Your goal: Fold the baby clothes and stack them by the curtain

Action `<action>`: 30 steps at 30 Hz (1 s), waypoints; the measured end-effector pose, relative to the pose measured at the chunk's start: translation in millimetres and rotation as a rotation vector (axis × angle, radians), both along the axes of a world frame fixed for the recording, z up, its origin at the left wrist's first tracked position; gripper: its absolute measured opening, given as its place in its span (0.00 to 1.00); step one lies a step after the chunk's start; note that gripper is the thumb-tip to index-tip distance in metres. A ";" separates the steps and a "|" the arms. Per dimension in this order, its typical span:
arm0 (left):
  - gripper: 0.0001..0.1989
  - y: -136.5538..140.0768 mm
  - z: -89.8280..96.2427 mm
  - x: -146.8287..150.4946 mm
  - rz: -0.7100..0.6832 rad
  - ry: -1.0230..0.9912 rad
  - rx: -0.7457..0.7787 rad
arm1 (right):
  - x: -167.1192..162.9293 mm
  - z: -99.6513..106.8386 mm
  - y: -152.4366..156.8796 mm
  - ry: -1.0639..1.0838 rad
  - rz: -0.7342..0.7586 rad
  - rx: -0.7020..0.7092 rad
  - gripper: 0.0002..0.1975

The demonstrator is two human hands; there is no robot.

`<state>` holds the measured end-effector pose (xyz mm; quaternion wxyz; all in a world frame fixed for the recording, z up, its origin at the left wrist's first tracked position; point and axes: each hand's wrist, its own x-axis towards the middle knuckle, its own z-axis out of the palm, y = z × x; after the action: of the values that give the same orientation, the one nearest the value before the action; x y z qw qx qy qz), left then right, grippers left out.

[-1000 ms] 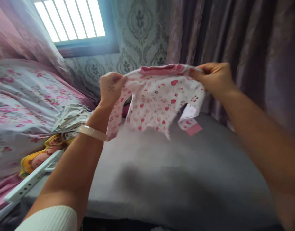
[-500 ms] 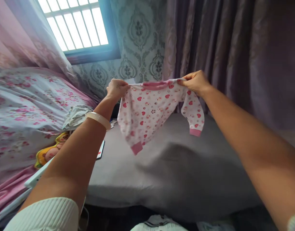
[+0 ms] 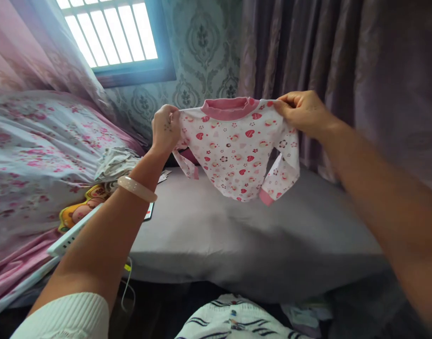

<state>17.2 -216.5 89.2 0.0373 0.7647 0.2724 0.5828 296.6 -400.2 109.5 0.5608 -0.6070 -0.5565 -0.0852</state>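
Observation:
A small white long-sleeved shirt [image 3: 233, 150] printed with red hearts and flowers hangs spread in the air, its pink collar at the top. My left hand [image 3: 165, 127] pinches one shoulder, and my right hand [image 3: 304, 113] grips the other. Both sleeves dangle, with their pink cuffs showing. Below the shirt lies a bed or table covered with a grey sheet [image 3: 202, 230]; the shirt hangs above it. A pale bangle [image 3: 136, 188] circles my left wrist.
On the left are floral bedding [image 3: 43, 155], a crumpled pale cloth [image 3: 115, 162], a yellow cartoon cushion [image 3: 76, 212] and a white power strip [image 3: 73, 233]. A phone or tablet [image 3: 149, 212] lies partly behind my left arm. Purple curtains [image 3: 329, 70] hang at the back right.
The shirt has swung out and now hangs more squarely, with its collar higher and open. My right hand has moved up and to the right; my left hand has risen slightly.

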 end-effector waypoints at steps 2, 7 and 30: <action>0.07 -17.0 -5.3 -10.5 0.082 -0.062 0.078 | -7.9 -0.9 -14.8 -0.054 -0.035 0.009 0.16; 0.08 -47.4 3.5 -36.8 0.151 -0.003 0.233 | -31.5 10.3 -48.0 -0.092 -0.124 -0.060 0.21; 0.11 146.0 -258.4 56.1 0.093 0.527 -0.453 | 50.8 -248.3 176.4 -0.138 -0.122 -0.675 0.17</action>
<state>73.2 -70.6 -169.2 0.1078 0.8478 0.4298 0.2912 347.4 -223.8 -138.8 0.2832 -0.7832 -0.5528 0.0295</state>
